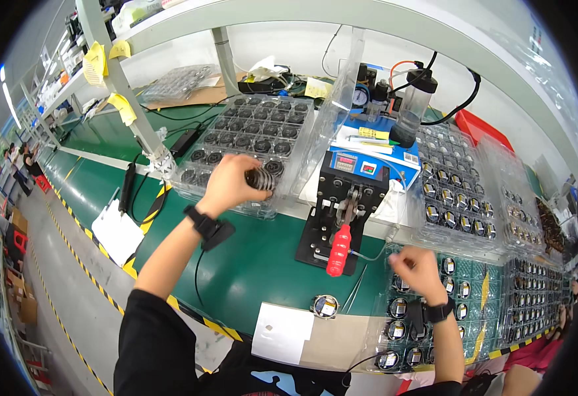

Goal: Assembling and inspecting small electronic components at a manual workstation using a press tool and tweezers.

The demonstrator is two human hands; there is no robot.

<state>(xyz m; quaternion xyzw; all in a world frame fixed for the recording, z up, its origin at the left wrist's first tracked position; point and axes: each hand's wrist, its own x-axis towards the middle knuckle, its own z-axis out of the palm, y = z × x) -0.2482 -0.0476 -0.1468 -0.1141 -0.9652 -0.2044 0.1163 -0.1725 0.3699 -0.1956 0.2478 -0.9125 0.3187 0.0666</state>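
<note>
"What's the left hand [233,183] got?"
"A round, dark part [260,181] with shiny ribbed sides, pinched between thumb and fingers; it is at the front of a clear, moulded plastic tray [252,209] full of dark round pieces; whether it touches the tray, I can't tell."
"And the right hand [422,270]?"
"Fingers curled above another clear, pocketed tray [472,271]; I can't tell whether they pinch anything; a smooth, bulging red handle [339,251] stands between the hands."
</note>
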